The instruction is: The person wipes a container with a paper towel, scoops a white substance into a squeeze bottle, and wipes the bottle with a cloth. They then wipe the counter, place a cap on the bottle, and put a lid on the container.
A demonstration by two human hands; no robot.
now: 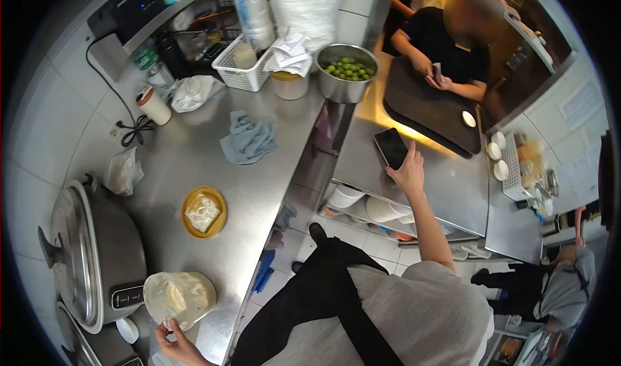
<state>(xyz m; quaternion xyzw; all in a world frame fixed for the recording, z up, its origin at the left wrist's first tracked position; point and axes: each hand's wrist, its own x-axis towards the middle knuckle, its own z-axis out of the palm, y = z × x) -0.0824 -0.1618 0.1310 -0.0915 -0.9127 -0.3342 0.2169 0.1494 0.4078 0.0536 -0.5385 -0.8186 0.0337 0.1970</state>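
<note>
Around a pretty tight kitchen with glossy white wall tiles (pixel 39 139), the left hand (pixel 173 346) has its fingers pinched on a cloudy round plastic tub (pixel 187 298) on a smeary steel counter (pixel 249 188), while the right hand (pixel 409 172), thumb and index apart, grip honestly unclear, touches a flat black phone (pixel 391 147) on the other metal counter (pixel 456 201).

Left hand (pixel 176 345): fingers at the rim of a translucent tub (pixel 199 293), pale residue inside. Right hand (pixel 409 172): at the near end of a black phone (pixel 391 147), over a steel counter (pixel 453 188). Yellow lid (pixel 221 224), white-smeared, on the adjoining worktop (pixel 187 143). Blue-grey cloth (pixel 249 139), crumpled. Steel pot (pixel 344 89), holding green fruit (pixel 349 69). Large cooker (pixel 116 249), lidded, beside the tub. Dark tray (pixel 420 97), one small white cup (pixel 469 118) upon it. Person in black (pixel 420 33), beyond the tray, both hands at a small object (pixel 438 74).
</note>
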